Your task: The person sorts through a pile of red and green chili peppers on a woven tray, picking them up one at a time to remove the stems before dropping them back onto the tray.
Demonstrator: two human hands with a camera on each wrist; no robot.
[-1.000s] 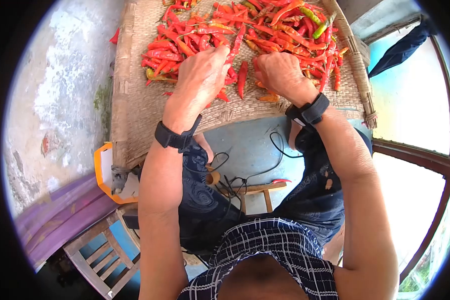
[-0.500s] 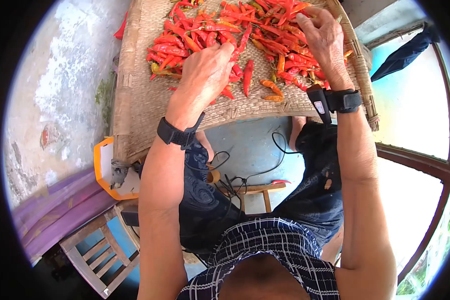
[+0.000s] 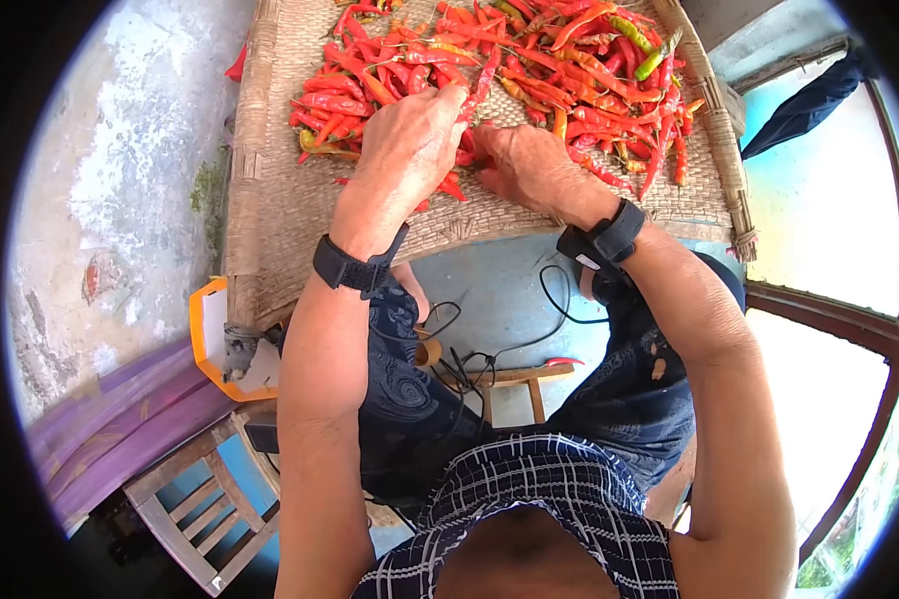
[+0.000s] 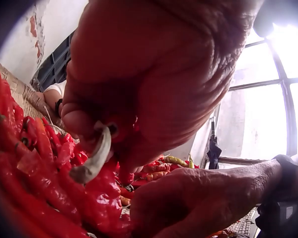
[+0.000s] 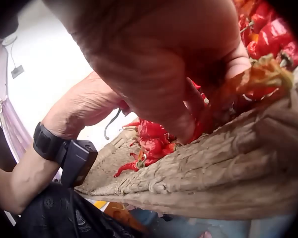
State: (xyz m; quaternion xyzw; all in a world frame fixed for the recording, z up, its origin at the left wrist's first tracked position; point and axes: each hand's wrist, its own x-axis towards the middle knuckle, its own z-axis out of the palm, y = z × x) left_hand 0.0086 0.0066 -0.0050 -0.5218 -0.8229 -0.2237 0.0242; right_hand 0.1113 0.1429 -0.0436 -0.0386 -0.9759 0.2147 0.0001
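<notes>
Red chili peppers [image 3: 335, 102] lie heaped on a woven bamboo tray [image 3: 275, 210]. At the near edge of the left heap, my left hand [image 3: 405, 150] grips a red chili pepper with its fingers curled; in the left wrist view a pale curved stem [image 4: 94, 161] sticks out below the fingers. My right hand [image 3: 539, 170] is low over the tray, its fingertips close beside the left hand and at the peppers. Between its bent fingers and thumb, the right wrist view shows a blurred orange-red chili pepper [image 5: 263, 79]. The fingertips are partly hidden.
Green chili peppers [image 3: 659, 55] lie on the right heap. A rough wall [image 3: 130, 180] stands left of the tray and a bright window [image 3: 819, 210] is at the right. Below are black cables [image 3: 484, 369], a small wooden stool [image 3: 529, 379] and a slatted wooden chair [image 3: 205, 509].
My right hand went from the tray's near middle up to the far right heap, then came back down and left beside the left hand. The left hand stays almost in place.
</notes>
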